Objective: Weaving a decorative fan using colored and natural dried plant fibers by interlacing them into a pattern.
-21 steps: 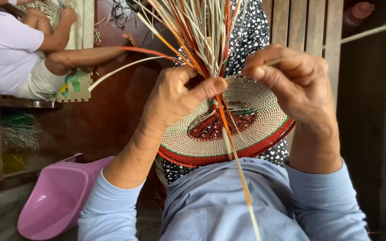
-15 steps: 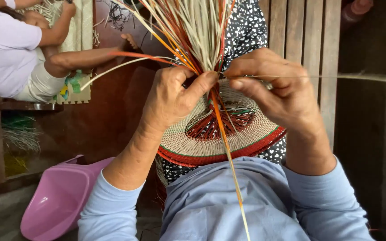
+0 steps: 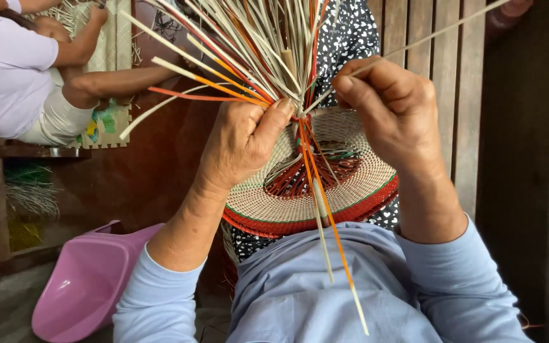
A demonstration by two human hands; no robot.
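Observation:
A round woven basket base [image 3: 351, 197], cream with red and green bands, rests against my lap. A fan of loose pale, orange and red straw strands [image 3: 249, 44] rises from its middle. My left hand [image 3: 239, 143] grips the bundle of strands at the centre, thumb pressed on top. My right hand [image 3: 392, 111] pinches one pale strand [image 3: 427, 38] that runs taut up to the right. Two long strands [image 3: 332, 235], one pale and one orange, hang down over my blue sleeves.
Another person in a white shirt [image 3: 7, 70] sits at the upper left, working on a flat woven mat [image 3: 112, 57]. A pink plastic scoop [image 3: 84, 286] lies at the lower left. Wooden planks [image 3: 446, 57] stand behind the basket.
My right hand has drawn a pale strand out and up to the right, pulling it taut. My left hand has stayed clamped on the bundle. The view now sits closer.

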